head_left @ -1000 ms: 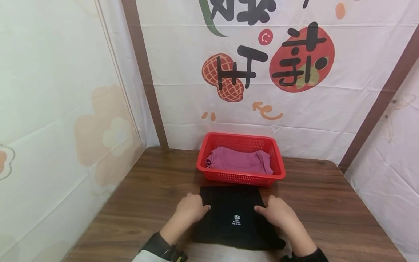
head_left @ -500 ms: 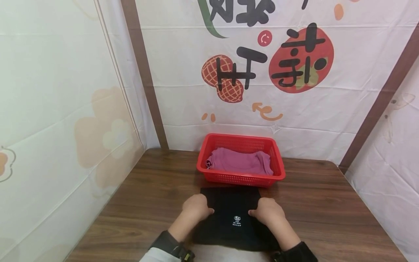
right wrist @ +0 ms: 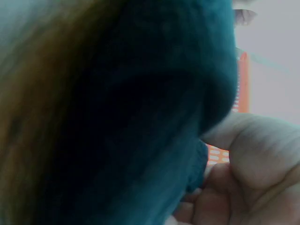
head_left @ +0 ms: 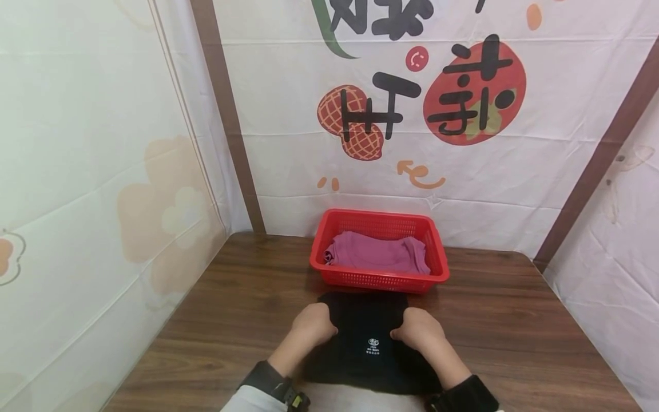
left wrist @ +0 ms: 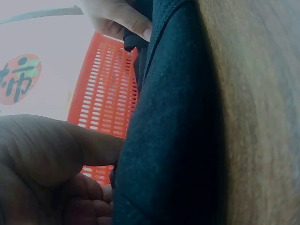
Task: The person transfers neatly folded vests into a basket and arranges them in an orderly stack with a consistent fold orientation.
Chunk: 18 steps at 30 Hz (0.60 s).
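A black folded garment [head_left: 355, 366] with a small white print lies on the wooden table, directly in front of the red basket. My left hand [head_left: 315, 325] pinches its left side between thumb and curled fingers. On the opposite side my right hand [head_left: 423, 332] pinches the cloth in the same way. Seen from the left wrist, the thumb [left wrist: 101, 146] presses on the dark fabric and the other fingers curl underneath. In the right wrist view the garment [right wrist: 150, 108] is blurred and covers much of the picture, with the right hand [right wrist: 253, 168] gripping its edge.
Behind the garment stands a red perforated basket [head_left: 334, 277] holding a folded pink cloth [head_left: 373, 252]. The brown table [head_left: 221, 320] reaches back to a white printed curtain [head_left: 288, 143], with more curtain on both sides.
Both hands have moved inward over the garment's sides, closer together. Its far left corner now looks rounded and slightly drawn in. The basket stays where it was.
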Motion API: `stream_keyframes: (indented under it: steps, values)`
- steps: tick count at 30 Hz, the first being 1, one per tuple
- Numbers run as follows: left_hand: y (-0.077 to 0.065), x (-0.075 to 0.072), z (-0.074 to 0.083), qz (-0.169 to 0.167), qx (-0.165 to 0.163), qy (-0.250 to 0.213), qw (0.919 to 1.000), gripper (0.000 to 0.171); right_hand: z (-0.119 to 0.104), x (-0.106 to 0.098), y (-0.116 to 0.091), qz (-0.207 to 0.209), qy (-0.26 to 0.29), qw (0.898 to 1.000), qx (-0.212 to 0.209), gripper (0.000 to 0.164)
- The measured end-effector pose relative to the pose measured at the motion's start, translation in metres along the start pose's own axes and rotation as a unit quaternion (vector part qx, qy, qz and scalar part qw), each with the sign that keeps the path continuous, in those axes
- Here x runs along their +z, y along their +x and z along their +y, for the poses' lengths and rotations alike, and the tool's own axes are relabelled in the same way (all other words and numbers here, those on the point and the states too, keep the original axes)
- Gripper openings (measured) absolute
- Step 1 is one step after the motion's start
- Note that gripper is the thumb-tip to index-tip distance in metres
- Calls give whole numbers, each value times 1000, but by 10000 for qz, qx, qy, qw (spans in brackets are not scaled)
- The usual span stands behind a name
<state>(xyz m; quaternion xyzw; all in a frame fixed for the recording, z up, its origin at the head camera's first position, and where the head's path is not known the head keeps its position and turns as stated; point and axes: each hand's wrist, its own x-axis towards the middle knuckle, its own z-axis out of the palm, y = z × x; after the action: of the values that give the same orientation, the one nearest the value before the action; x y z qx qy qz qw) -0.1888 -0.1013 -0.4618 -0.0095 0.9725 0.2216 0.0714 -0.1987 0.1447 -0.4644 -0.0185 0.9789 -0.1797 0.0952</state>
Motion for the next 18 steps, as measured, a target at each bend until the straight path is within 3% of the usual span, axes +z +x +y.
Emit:
stream_keyframes:
  steps: [5,8,11,14,18]
  values:
    - [2,0,-6,-27,96,-242,9997,28,7,-2,3,-70,284,9995,-139,36]
    - [3,-1,-11,-12,227,-477,9986,32,11,-3,2,-118,855,9957,-332,31]
    - [3,-4,-14,-112,266,-835,9961,32,15,-6,1,-203,1578,9864,-407,32]
    - [2,-5,-19,-188,313,-1104,9932,28,20,-8,0,-396,2340,9703,-475,36]
    - [0,-5,-27,-277,404,-1405,9889,35,28,-11,-3,-789,2957,9504,-560,34]
